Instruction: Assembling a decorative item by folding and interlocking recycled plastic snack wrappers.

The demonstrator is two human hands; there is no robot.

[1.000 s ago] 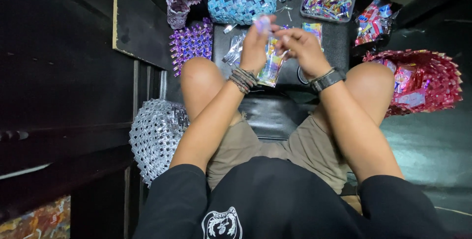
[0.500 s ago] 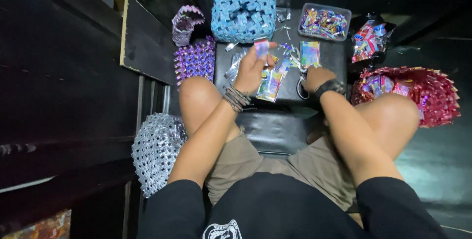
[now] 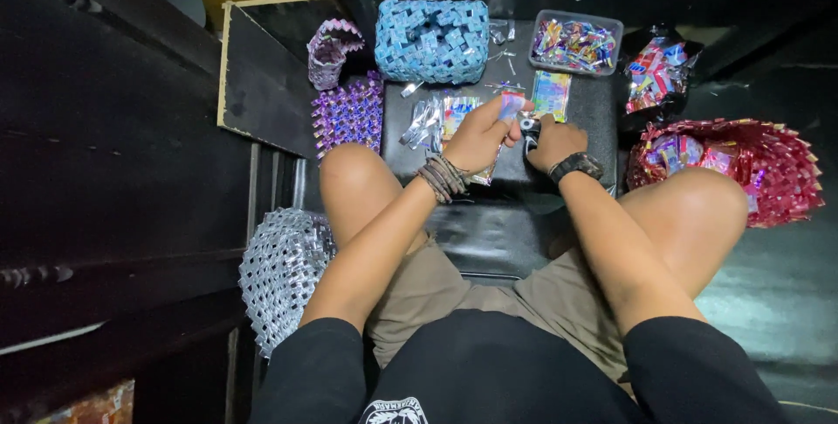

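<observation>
Both bare forearms reach forward between the spread knees. The left hand (image 3: 478, 132), its wrist wrapped in braided bands, pinches with curled fingers. The right hand (image 3: 552, 140), wearing a dark watch, curls closed just beside it.

Right hand (image 3: 552, 140) covers a small dark object; kind unclear. Left hand (image 3: 482, 132) hides part of the shiny wrapper (image 3: 511, 106). Silver woven basket (image 3: 284, 271) partly behind thigh.

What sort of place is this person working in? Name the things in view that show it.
Probably a small home craft corner for weaving folded wrappers: a finished blue woven basket, a clear tub of colourful wrappers, and a low black work surface between the seated person's knees.
</observation>
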